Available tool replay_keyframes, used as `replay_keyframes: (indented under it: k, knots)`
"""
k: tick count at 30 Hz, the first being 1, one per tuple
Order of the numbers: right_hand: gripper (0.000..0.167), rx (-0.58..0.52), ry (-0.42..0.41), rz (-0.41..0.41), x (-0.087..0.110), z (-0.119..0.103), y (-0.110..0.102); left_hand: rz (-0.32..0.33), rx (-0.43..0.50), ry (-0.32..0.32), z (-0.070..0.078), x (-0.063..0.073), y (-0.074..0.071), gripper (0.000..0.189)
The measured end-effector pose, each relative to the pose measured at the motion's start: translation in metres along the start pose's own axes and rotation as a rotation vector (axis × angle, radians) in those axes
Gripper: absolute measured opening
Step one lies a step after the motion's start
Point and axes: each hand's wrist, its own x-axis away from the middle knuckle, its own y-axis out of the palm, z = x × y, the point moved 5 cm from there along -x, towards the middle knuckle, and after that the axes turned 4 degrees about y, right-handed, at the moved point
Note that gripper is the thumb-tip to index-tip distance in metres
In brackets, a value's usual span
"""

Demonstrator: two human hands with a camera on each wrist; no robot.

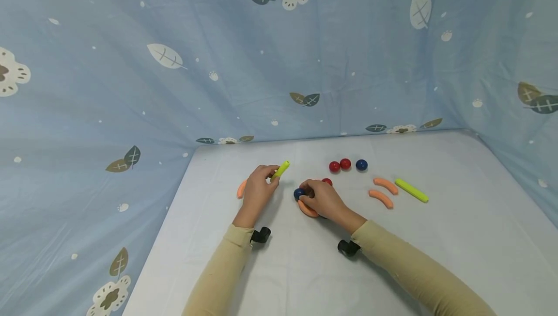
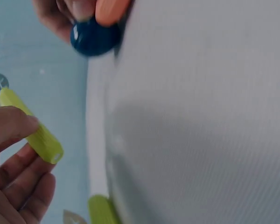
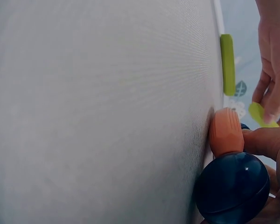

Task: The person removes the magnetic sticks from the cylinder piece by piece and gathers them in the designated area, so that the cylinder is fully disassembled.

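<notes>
My left hand (image 1: 260,187) pinches a yellow-green ribbed stick (image 1: 280,169) between thumb and fingers, raised above the white table. My right hand (image 1: 324,199) pinches a blue ball (image 1: 299,194) between thumb and fingertips. Against that ball lies an orange curved piece (image 1: 308,209), partly under the right hand. In the right wrist view, a dark blue ball (image 3: 233,186) sits at the near end of the orange piece (image 3: 226,133); the head view mostly hides this ball. A red ball (image 1: 327,181) shows just behind the right hand.
Farther back stand two red balls (image 1: 340,165) and a blue ball (image 1: 362,165). Two orange curved pieces (image 1: 381,198) and a yellow-green stick (image 1: 411,191) lie right. Another orange piece (image 1: 241,189) is beside the left hand. The left wrist view shows another stick (image 2: 102,210).
</notes>
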Motion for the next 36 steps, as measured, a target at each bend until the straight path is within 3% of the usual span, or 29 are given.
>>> replay_keyframes:
  k: [4,13,19,23,36]
  knots:
    - [0.026,-0.005,0.0,0.001,0.0,0.0,0.0,-0.049,-0.086,0.013,-0.009,-0.006,-0.001,0.033]
    - [0.026,-0.003,0.023,-0.008,-0.001,0.002,0.002,-0.144,-0.222,0.136,-0.018,-0.018,0.007,0.028]
    - [0.027,0.004,0.017,-0.007,0.0,0.002,0.003,-0.224,-0.295,0.142,-0.022,-0.021,0.013,0.026]
    - [0.027,0.004,0.018,-0.008,0.0,0.001,0.002,-0.241,-0.302,0.142,-0.024,-0.022,0.013,0.027]
    - [0.027,0.0,0.033,-0.006,0.001,0.0,0.002,-0.273,-0.266,0.056,-0.027,-0.02,0.016,0.03]
